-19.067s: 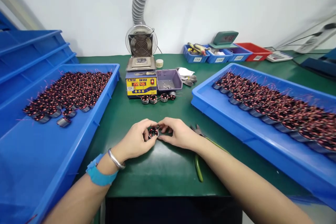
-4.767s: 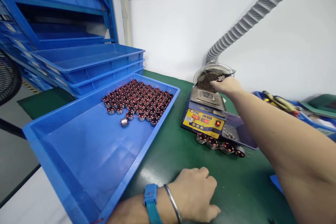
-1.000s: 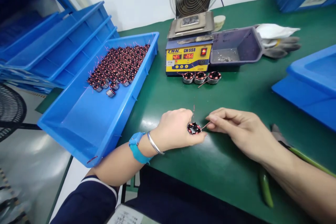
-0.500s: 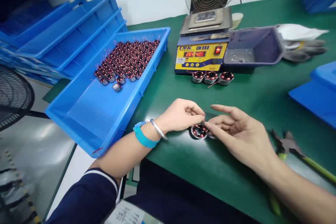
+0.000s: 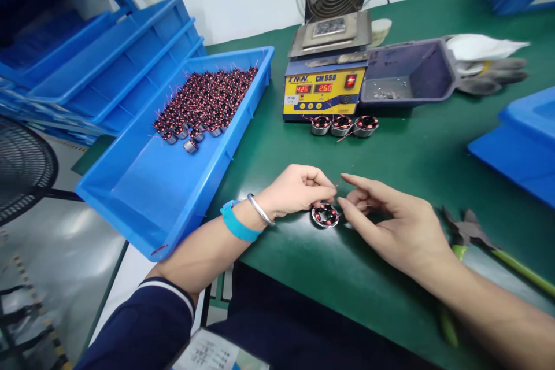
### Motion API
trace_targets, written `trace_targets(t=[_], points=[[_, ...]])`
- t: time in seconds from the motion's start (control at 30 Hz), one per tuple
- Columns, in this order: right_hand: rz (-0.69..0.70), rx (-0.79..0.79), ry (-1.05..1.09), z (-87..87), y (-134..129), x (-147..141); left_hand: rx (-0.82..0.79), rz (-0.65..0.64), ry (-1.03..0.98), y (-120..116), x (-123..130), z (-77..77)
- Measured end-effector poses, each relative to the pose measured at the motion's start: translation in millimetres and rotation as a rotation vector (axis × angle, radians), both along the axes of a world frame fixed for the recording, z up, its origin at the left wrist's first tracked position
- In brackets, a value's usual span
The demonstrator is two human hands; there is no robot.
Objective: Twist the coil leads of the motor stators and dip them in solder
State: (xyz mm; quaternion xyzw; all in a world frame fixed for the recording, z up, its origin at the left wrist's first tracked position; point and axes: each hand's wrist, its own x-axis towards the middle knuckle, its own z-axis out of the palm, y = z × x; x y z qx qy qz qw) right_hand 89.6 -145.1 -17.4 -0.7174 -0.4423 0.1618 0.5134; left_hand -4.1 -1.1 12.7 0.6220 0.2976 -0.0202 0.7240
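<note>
Left hand (image 5: 299, 189) bent over at ten o'clock of the coil (image 5: 325, 215); thumb and forefinger closed together, a fine wire (image 5: 339, 185) showing at the tips, most likely pinched there. Right hand (image 5: 390, 217) at three o'clock, thumb and forefinger spread apart, nothing clearly gripped; something small and pale under its tips, cannot tell what.

Coil sits on the desk (image 5: 277, 277) between the two hands, open ring upward, dark core with coppery windings inside a shiny metal rim (image 5: 326, 226).

Handling, as judged: light enough for a finger pinch, fairly dense for its size. Rim looks stiff and smooth, perhaps a little slippery; best hold is around that outer edge, thumb and finger on opposite sides. Windings probably scrape easily, so keep nails off them. Wire looks soft and springy, easily kinked; take it near its end, and lightly.

About the dial, coil at centre: three more coils (image 5: 341, 125) in a row toward twelve, just before a yellow-fronted heater (image 5: 323, 89); purple bin (image 5: 433, 69) at one; cutters (image 5: 466, 234) past three, near the right hand; blue tray (image 5: 130, 185) between nine and ten, packed coils at its far end.
</note>
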Motion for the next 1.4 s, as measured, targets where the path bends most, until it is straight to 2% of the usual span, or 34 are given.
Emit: trace_targets(t=[0.2, 0.43, 0.57, 0.73, 0.97, 1.13, 1.27, 1.4], points=[[0.053, -0.043, 0.412, 1.8, 3.8, 1.9, -0.004, -0.006, -0.014, -1.2, -0.4, 0.3], [0.062, -0.054, 0.518, 9.9, 4.2, 1.7, -0.031, -0.024, -0.07, 2.0, -0.4, -6.6], [0.092, -0.007, 0.401, 9.3, 2.1, -2.4, -0.014, -0.088, -0.108, 6.0, -0.5, -12.8], [0.017, 0.031, 0.125, 2.9, -5.6, 0.4, -0.063, -0.073, -0.103, 6.2, -0.3, -15.0], [0.018, -0.039, 0.084, -1.3, -2.6, 7.5, -0.071, -0.108, -0.214, 6.3, -2.6, -16.4], [0.086, 0.018, -0.07, 4.8, -4.1, 8.8, -0.086, -0.188, -0.214, 8.3, -3.2, -19.6], [0.118, 0.072, -0.275, 11.3, -8.0, 12.9, -0.096, -0.136, -0.195, 7.9, -3.0, -22.2], [0.125, 0.019, -0.296, 10.6, -8.2, 15.5, -0.102, -0.083, -0.166, 6.8, -4.1, -20.0]])
